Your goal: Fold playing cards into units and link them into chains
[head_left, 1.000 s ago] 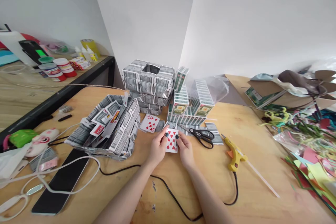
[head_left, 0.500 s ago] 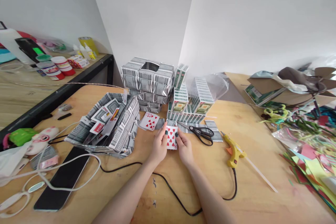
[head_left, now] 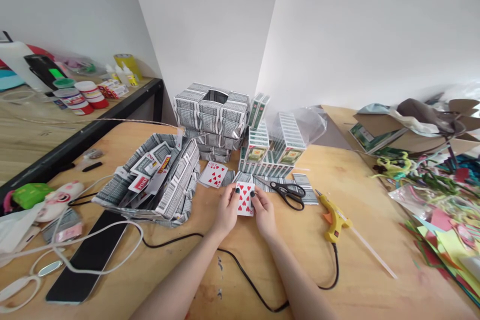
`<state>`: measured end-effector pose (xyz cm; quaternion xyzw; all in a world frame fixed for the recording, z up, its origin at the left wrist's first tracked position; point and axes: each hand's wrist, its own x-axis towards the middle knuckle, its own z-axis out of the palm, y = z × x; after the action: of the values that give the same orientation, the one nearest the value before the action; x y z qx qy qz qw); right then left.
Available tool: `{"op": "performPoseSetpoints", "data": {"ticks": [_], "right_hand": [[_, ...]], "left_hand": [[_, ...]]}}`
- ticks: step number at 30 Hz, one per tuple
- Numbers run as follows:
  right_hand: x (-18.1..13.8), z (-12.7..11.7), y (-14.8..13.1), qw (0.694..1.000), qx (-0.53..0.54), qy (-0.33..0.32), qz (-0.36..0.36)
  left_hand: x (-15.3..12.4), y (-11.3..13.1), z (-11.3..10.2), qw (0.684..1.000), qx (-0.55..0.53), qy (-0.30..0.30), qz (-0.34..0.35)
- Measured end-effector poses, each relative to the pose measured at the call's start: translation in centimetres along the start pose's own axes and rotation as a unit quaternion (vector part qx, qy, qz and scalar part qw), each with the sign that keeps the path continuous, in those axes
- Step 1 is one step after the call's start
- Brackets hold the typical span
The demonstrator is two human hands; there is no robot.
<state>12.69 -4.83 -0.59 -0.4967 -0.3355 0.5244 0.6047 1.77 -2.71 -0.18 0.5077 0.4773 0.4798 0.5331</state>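
Note:
Both my hands hold one playing card (head_left: pixel 245 199), an eight of hearts, face up just above the wooden table (head_left: pixel 375 220). My left hand (head_left: pixel 226 211) pinches its left edge and my right hand (head_left: pixel 263 212) pinches its right edge, thumbs on top. Another hearts card (head_left: pixel 213 175) lies face up just beyond, among grey-backed cards. To the left sits an open box (head_left: pixel 161 185) built from cards with loose cards inside. Behind stands a taller block of stacked cards (head_left: pixel 212 115).
Black scissors (head_left: pixel 288 192) and a yellow glue gun (head_left: pixel 334 216) lie to the right, its black cord (head_left: pixel 240 270) running under my arms. Green card packs (head_left: pixel 272 152) stand behind. Coloured paper scraps (head_left: pixel 446 220) fill the right. A dark tablet (head_left: pixel 88 260) and white cables lie left.
The card stays pinched between both hands, flexed slightly narrower half a second ago and flatter now. The view shifted a little. Nothing else moved.

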Motion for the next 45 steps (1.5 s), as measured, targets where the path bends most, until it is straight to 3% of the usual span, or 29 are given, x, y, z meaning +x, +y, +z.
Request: {"op": "performPoseSetpoints", "data": {"ticks": [9,20,45], "right_hand": [[-0.20,0.12,-0.83,0.999,-0.042,0.020,-0.013],[-0.23,0.01,-0.72,0.999,-0.038,0.023,-0.007],[-0.28,-0.06,-0.63,0.993,-0.109,0.017,-0.039]], "left_hand": [[0.00,0.62,-0.38,0.998,-0.033,-0.040,-0.037],[-0.27,0.22,-0.29,0.997,-0.031,-0.072,-0.024],[0.01,0.44,-0.51,1.000,0.004,-0.017,0.012]]}}
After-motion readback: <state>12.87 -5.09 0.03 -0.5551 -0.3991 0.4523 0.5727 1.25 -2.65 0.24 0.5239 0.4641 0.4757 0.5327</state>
